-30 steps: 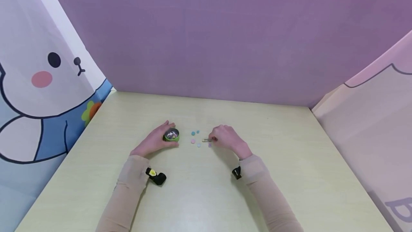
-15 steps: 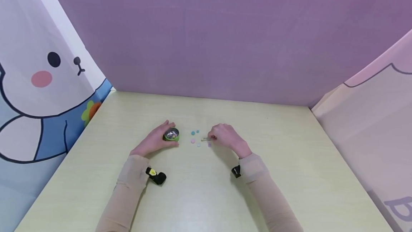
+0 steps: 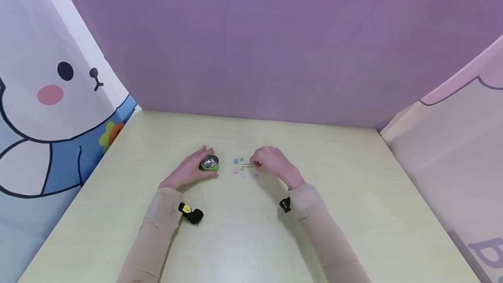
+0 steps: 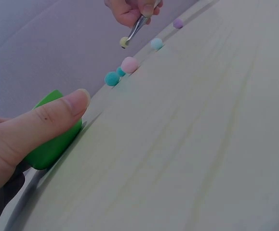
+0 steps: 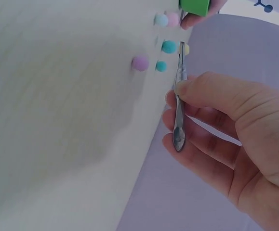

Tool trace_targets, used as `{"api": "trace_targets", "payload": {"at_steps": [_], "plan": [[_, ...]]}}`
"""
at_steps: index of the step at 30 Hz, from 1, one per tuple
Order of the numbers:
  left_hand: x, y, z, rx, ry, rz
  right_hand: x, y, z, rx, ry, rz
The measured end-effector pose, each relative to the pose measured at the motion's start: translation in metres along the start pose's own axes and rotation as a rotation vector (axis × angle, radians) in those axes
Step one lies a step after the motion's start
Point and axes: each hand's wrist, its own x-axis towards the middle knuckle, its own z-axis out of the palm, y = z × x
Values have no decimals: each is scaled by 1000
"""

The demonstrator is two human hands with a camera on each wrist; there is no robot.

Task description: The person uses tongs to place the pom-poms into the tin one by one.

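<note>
My left hand (image 3: 186, 171) holds a small green cup (image 3: 212, 169) with a shiny metal inside, thumb on the near side and fingers around the far side. Something small and yellowish lies in the cup. My right hand (image 3: 271, 160) pinches metal tweezers (image 5: 179, 108) between thumb and fingers. At the tweezers' tips is a small yellow pom-pom (image 4: 124, 42), raised off the table. Between the hands lie two teal pom-poms, the larger (image 5: 168, 46) and the smaller (image 5: 161, 66), plus a pink one (image 4: 129, 64), a pale blue one (image 4: 156, 44) and a purple one (image 4: 178, 23).
The pale wooden table (image 3: 243, 239) runs back to a purple cloth wall (image 3: 251, 47). A cartoon-printed cloth (image 3: 51, 112) hangs at the left and a pinkish one (image 3: 452, 143) at the right. Both wrists wear black camera mounts.
My right hand has lifted and shifted left and away from me, carrying the tweezers and yellow pom-pom toward the cup. The left hand and cup stay in place.
</note>
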Motion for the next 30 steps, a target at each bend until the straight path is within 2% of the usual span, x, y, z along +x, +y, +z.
{"api": "trace_targets", "payload": {"at_steps": [30], "plan": [[1,-3,0,-6,6,12,19,-14,-7,-69,13,-43]]}}
